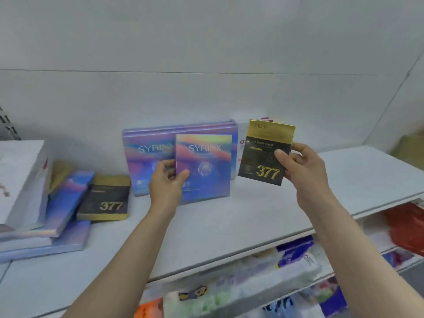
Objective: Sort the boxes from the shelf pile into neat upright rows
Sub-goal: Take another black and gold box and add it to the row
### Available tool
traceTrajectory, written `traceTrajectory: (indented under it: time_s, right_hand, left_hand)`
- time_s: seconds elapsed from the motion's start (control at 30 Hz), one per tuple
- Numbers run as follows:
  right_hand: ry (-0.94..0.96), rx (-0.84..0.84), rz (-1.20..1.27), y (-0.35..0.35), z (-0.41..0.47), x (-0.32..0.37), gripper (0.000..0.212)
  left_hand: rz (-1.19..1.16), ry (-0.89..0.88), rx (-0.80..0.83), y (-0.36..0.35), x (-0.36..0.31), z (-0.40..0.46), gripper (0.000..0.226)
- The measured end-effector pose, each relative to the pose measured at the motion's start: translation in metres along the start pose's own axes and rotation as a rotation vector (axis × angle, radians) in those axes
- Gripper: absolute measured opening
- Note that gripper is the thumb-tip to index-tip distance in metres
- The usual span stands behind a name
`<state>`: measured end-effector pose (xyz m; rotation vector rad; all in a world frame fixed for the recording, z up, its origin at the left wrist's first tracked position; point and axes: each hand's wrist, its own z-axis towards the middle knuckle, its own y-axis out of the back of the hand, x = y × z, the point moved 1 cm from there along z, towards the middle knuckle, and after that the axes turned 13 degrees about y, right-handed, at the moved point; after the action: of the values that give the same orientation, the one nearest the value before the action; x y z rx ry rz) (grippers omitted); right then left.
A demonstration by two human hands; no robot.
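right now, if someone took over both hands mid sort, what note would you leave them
Left hand grips the front SYRINX box, upright on the shelf before the standing SYRINX row.
Right hand holds a black 377 box in the air, right of that row.
Done: several SYRINX boxes upright.
Left: place the held 377 box, then sort the pile at left, including the flat 377 box.

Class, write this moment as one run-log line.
left hand: holds upright iridescent SYRINX box | right hand: holds black-and-gold 377 box above white shelf | pile at left: unsorted
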<state>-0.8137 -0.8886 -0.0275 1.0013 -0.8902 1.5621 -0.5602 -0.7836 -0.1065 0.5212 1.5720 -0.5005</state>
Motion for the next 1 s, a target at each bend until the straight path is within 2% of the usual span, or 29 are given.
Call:
traceTrajectory:
  time_s: [0.17,0.47,0.57,0.67,0.8,0.9,1.0]
  right_hand:
    - [0.016,0.194,0.065,0.003,0.062,-0.014,0.028]
    - [0.006,0.410,0.094,0.014,0.122,-0.039,0.026]
    - [-0.008,0.445,0.105,0.018,0.133,-0.049,0.027]
    - [-0.025,0.440,0.130,0.024,0.142,-0.058,0.028]
    - [-0.044,0.423,0.148,0.032,0.150,-0.067,0.030]
    - [-0.036,0.436,0.127,0.037,0.153,-0.072,0.031]
    - [-0.028,0.427,0.134,0.044,0.157,-0.074,0.030]
  left_hand:
    - [0.051,-0.004,-0.140,-0.017,0.010,-0.002,0.028]
    - [0.235,-0.098,-0.396,-0.066,-0.006,-0.010,0.036]
    - [0.396,-0.157,-0.556,-0.079,-0.007,-0.012,0.049]
    - [0.717,-0.397,-0.704,-0.088,-0.016,-0.010,0.078]
    - [0.991,-0.611,-0.668,-0.105,-0.039,0.001,0.104]
    - [1.144,-0.720,-0.618,-0.120,-0.049,0.007,0.105]
    - [1.233,-0.739,-0.521,-0.137,-0.046,0.012,0.101]
